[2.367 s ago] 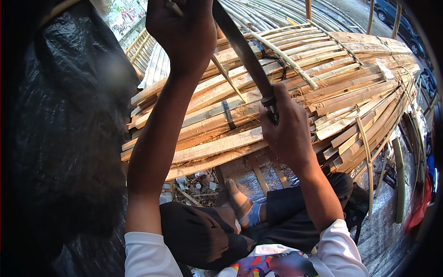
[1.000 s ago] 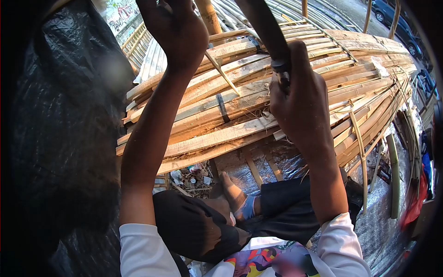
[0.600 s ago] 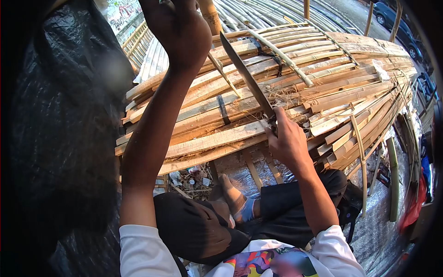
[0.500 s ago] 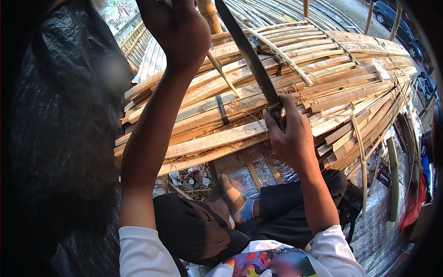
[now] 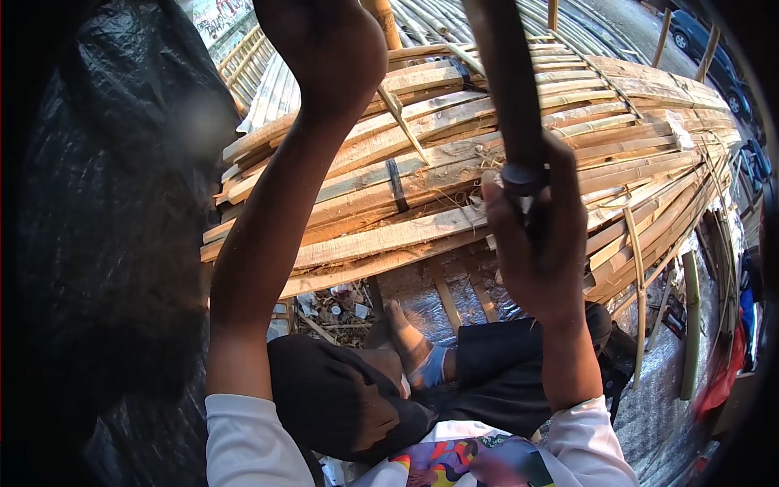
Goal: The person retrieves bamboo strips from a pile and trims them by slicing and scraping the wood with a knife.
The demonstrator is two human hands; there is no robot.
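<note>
A machete [image 5: 510,89] with a long dark blade is in my right hand [image 5: 540,243]. Its fingers are closed around the handle, and the blade points up past the top edge. My left hand [image 5: 337,49] is raised at the top of the view, its fingers dark and cut off by the frame. Below that hand a thin bamboo strip [image 5: 403,127] slants down to the right; whether the hand grips it cannot be seen. Under both hands lies a broad pile of split bamboo slats [image 5: 389,235], with a black band [image 5: 397,185] around some of them.
A black plastic sheet [image 5: 122,211] hangs along the left. My bent legs [image 5: 503,365] are below the pile, near scraps and litter [image 5: 337,312]. Bamboo poles [image 5: 688,325] stand at the right. A blue car [image 5: 698,49] is at the far upper right.
My right hand has risen and moved right, bringing the machete closer to the camera, with the blade now blurred and more upright. My left hand has shifted slightly right.
</note>
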